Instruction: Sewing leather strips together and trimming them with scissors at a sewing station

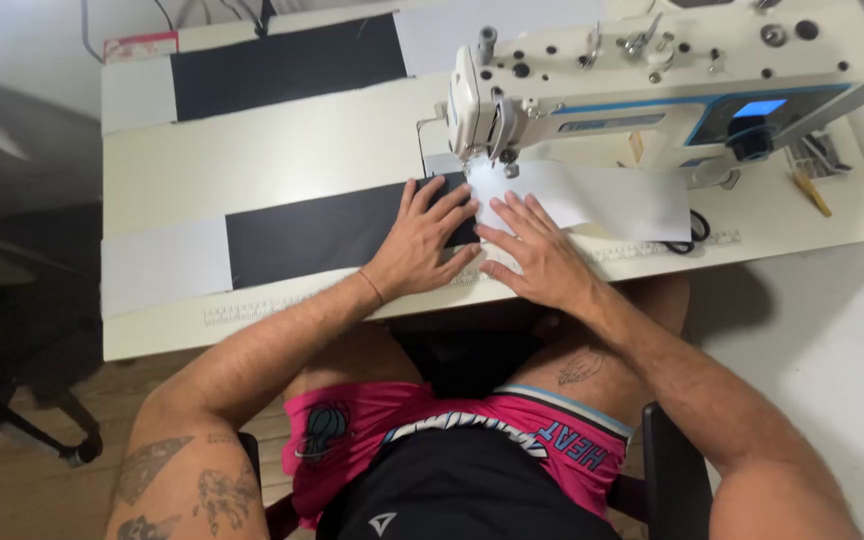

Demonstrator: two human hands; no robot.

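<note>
Both hands lie flat on the desk (282, 150) before the sewing machine (642, 90). The left hand (422, 240), fingers spread, presses the black fabric strip (322, 232); the right hand (537, 255) pins the white fabric piece (612, 195) just beside the needle, neither grip closed around anything.

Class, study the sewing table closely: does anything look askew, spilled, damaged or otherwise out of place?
Nothing stands out. The left hand presses the black fabric strip flat, the right hand rests on the white piece, both lying flat under the sewing machine. Scissors lie on the table.
</note>
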